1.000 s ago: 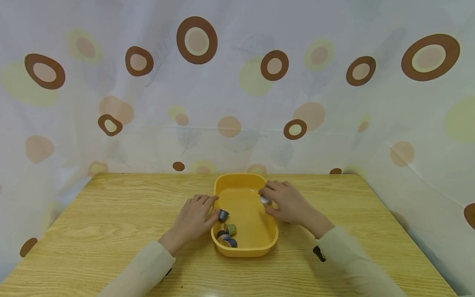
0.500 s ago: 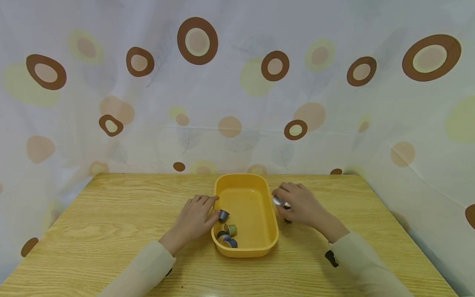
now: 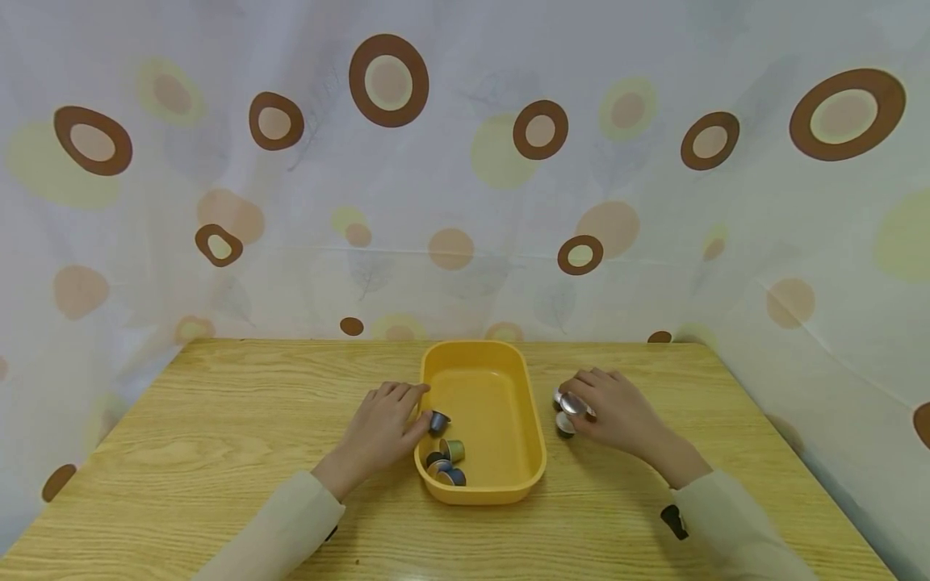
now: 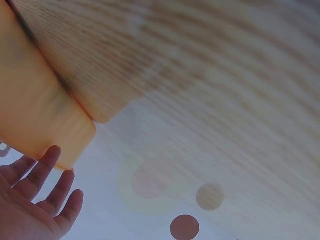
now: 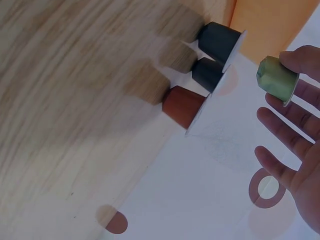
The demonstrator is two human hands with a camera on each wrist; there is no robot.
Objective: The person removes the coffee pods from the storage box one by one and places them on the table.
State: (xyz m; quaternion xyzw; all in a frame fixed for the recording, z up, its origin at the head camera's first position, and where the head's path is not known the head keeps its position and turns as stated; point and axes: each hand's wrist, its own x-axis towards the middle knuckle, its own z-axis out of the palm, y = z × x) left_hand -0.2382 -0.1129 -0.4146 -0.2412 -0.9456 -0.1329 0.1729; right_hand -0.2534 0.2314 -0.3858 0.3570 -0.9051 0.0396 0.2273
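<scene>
My right hand (image 3: 617, 410) pinches a green coffee capsule (image 5: 278, 79) between thumb and fingers, its silver lid turned up in the head view. Close by, standing lid-up on the table, are a brown capsule (image 5: 184, 107) and two dark ones, the nearer dark capsule (image 3: 564, 425) partly showing beside my thumb. My left hand (image 3: 379, 428) rests at the left rim of a yellow tray (image 3: 538, 452), its fingers extended in the left wrist view. Inside the tray, a grey-blue capsule (image 3: 438, 423) lies by the left thumb, with a green capsule (image 3: 452, 449) below it.
In the tray's near left corner, a blue capsule (image 3: 454, 477) lies among others, partly overlapping. The wooden table (image 3: 276, 403) runs back to a white patterned curtain (image 3: 450, 161), which also encloses both sides.
My right hand has moved right, from over the tray's right rim to above the table, carrying the capsule. Standing capsules now show beside it. The left hand has stayed put.
</scene>
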